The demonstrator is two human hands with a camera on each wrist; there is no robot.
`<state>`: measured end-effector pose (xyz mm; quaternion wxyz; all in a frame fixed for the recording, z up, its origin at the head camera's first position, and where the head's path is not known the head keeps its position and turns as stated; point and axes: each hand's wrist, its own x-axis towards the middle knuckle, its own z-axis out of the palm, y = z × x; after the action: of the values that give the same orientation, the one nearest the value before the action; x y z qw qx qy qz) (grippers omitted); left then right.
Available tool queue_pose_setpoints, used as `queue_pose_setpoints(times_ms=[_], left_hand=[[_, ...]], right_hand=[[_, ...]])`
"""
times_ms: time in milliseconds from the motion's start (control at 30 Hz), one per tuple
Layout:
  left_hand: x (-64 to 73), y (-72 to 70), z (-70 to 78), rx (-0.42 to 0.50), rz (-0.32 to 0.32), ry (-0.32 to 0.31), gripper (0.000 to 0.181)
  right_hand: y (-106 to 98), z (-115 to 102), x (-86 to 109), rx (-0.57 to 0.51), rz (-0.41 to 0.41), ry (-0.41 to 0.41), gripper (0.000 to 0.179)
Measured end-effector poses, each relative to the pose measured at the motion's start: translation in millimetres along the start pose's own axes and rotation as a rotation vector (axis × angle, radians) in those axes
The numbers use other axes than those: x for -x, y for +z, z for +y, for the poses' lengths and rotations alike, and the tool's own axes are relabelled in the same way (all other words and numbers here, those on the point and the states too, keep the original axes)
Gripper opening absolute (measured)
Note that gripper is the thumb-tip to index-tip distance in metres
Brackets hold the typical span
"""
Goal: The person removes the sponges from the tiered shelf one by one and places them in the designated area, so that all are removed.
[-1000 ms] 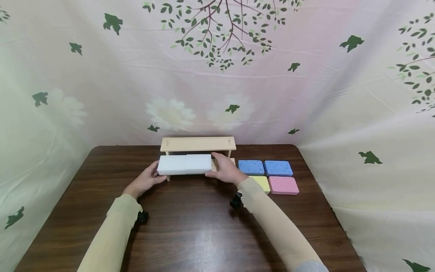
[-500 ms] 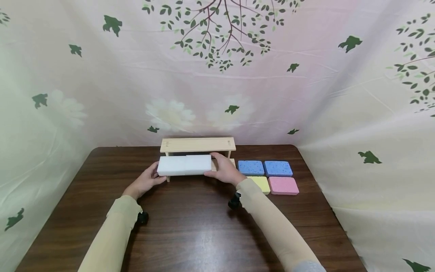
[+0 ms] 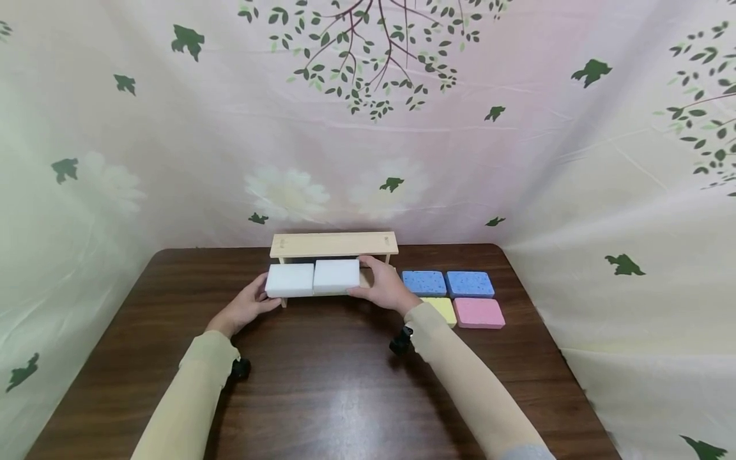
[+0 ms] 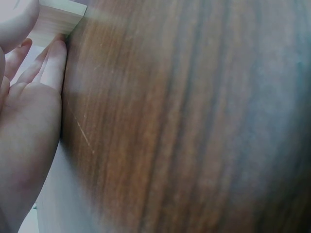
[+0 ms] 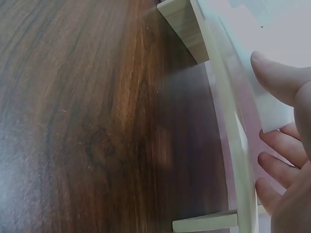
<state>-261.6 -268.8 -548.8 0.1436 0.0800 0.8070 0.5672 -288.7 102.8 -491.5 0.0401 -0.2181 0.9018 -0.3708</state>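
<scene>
Two white sponges lie side by side along the lower front tier of a small wooden rack (image 3: 335, 244). At the left end, my left hand (image 3: 241, 308) holds the left white sponge (image 3: 290, 280), thumb in front and fingers round its end. My right hand (image 3: 384, 286) grips the right white sponge (image 3: 337, 276) by its right end. A narrow gap parts the two sponges. In the right wrist view, the thumb (image 5: 279, 77) lies against the front of the sponge and the fingertips sit by its lower corner. The left wrist view shows my palm and fingers beside a wooden rack leg (image 4: 60, 19).
Right of the rack lie two blue sponges (image 3: 424, 283), a pink sponge (image 3: 480, 313) and a yellow sponge (image 3: 441, 310), partly hidden by my right sleeve. The dark wooden table (image 3: 322, 383) meets a patterned cloth (image 3: 339, 153) at the back.
The right white sponge has shifted slightly right with my right hand, so a gap now shows between it and the left one. My left hand has stayed in place.
</scene>
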Motion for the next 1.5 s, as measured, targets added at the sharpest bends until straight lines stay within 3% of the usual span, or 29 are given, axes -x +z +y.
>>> queue_pose_setpoints(times_ms=[433,667,933,1233,1500], left_hand=[[15.5,8.9,-13.4,0.012,-0.008,-0.032,0.092],[7.1,6.3,-9.1,0.001,-0.001,0.001,0.092],[5.4,4.7,-4.4,0.008,0.001,-0.001,0.091],[8.6,5.3,-2.9,0.018,-0.005,-0.004,0.092],[4.3,4.6,-0.3,0.043,0.007,0.009,0.091]], right_hand=[[-1.2,8.6,33.4,-0.053,-0.002,0.006,0.088],[-16.8,10.6,36.7,-0.071,0.035,-0.021,0.085],[-27.9,13.2,45.2,-0.103,0.041,0.016,0.088],[-37.4,18.6,63.5,-0.027,0.044,0.011,0.09],[-51.3,23.8,80.2,-0.042,0.064,0.032,0.09]])
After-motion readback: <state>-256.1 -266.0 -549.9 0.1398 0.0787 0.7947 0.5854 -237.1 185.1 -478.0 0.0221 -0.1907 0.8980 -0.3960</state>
